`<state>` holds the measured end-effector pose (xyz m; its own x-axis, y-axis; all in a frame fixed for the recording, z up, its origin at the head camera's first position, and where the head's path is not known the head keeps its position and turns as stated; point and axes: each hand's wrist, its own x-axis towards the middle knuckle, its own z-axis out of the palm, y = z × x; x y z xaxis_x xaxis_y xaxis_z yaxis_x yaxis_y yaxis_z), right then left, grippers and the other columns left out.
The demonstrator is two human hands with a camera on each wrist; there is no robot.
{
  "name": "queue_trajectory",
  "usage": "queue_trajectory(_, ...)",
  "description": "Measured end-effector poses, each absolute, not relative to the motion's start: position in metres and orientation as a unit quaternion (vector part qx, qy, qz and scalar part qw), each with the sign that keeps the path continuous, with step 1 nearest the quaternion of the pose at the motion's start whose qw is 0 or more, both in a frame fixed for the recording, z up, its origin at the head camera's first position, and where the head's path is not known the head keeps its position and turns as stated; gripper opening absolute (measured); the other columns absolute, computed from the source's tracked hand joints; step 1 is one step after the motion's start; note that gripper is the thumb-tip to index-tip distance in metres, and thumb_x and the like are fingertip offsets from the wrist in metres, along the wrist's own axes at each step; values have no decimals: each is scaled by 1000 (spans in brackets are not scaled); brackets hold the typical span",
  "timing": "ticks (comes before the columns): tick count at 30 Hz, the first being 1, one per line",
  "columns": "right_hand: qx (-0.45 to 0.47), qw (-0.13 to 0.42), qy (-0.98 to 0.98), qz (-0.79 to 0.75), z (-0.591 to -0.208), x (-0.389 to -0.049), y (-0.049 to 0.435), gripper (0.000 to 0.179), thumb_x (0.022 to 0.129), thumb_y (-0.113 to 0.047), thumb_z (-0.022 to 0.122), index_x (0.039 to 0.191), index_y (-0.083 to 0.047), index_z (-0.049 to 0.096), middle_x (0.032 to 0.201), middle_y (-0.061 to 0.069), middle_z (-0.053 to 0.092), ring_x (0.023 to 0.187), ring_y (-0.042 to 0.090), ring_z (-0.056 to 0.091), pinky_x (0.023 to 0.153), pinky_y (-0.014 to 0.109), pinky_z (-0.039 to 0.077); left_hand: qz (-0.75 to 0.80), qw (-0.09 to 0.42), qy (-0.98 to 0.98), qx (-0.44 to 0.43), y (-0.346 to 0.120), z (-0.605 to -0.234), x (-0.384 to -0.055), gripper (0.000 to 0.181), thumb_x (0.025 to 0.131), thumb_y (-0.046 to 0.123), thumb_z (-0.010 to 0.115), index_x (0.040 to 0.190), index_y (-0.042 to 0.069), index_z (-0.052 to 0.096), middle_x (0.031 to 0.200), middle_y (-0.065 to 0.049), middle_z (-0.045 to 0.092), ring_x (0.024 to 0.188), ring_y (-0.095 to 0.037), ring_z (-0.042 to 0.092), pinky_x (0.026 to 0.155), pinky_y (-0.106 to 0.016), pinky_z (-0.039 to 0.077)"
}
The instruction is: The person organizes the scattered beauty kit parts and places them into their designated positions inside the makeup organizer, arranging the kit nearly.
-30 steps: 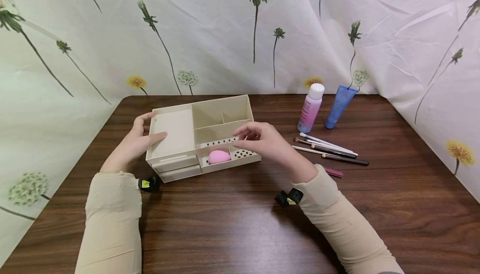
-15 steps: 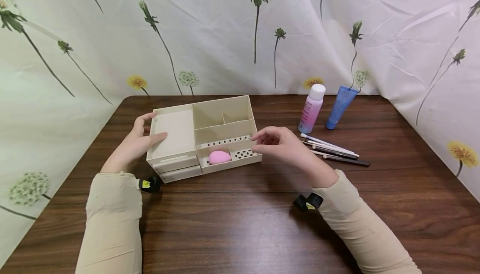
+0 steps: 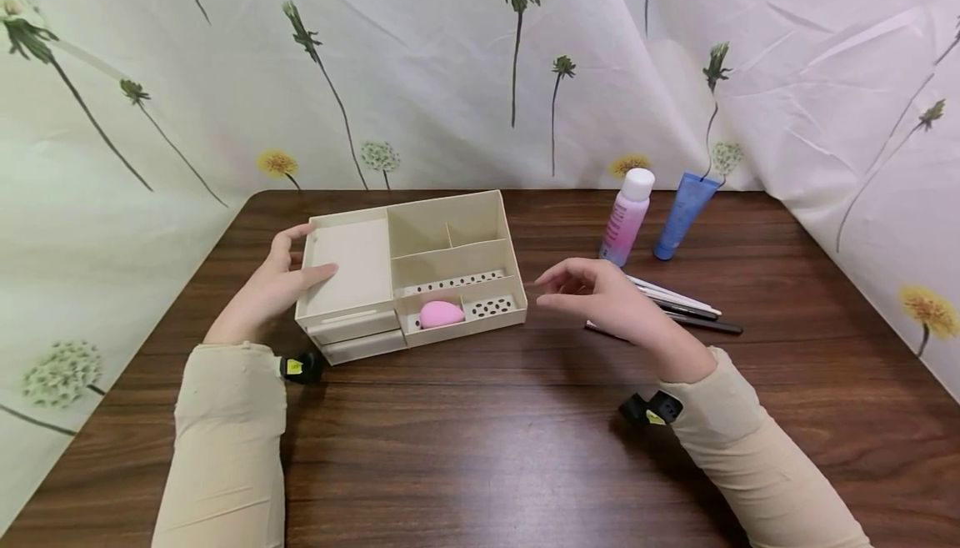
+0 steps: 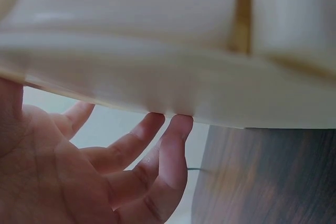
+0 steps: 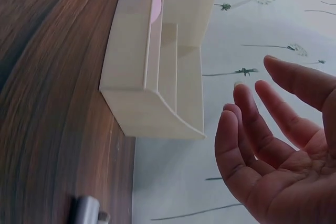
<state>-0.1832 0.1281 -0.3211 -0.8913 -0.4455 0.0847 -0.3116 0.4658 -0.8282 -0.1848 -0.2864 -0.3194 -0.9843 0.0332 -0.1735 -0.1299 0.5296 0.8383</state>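
Right hand (image 3: pixel 611 302) has moved rightward off the box (image 3: pixel 354 263), loosely curved and empty. Left hand (image 3: pixel 272 288) grips the box's side.

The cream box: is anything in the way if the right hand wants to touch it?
No, nothing visible stands between them. The right hand hangs beside the right end of the cream box, with only an open gap between. Most of the brushes show on the hand's other side.

High, forward-down head view; close wrist views; organizer (image 3: pixel 356 264) in all.
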Motion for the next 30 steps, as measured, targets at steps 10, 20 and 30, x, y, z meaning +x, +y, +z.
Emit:
queue_trajectory(10, -228, 108, 876, -410, -312, -190, 151, 23, 90, -24, 74, 110, -12, 72, 98, 4, 70, 87, 15, 62, 79, 29, 50, 482, 85, 872, -26, -287, -319, -186, 82, 102, 34, 51, 158, 16, -6, 152, -34, 16, 136, -42, 29, 93, -34, 39)
queue_trajectory(20, -236, 142, 885, -374, -312, -201, 174, 26, 89, -24, 74, 109, -8, 70, 96, 4, 69, 84, 16, 59, 74, 28, 49, 473, 89, 877, -15, -289, -318, -185, 82, 102, 32, 50, 158, 14, -8, 154, -36, 12, 139, -44, 25, 96, -39, 39)
queue_trajectory(30, -217, 209, 888, -348, -315, -212, 192, 34, 91, -23, 72, 114, 1, 65, 90, 5, 65, 68, 14, 58, 63, 30, 51, 478, 87, 874, -22, -286, -318, -184, 81, 102, 32, 50, 158, 15, -7, 152, -34, 15, 136, -42, 29, 88, -27, 40)
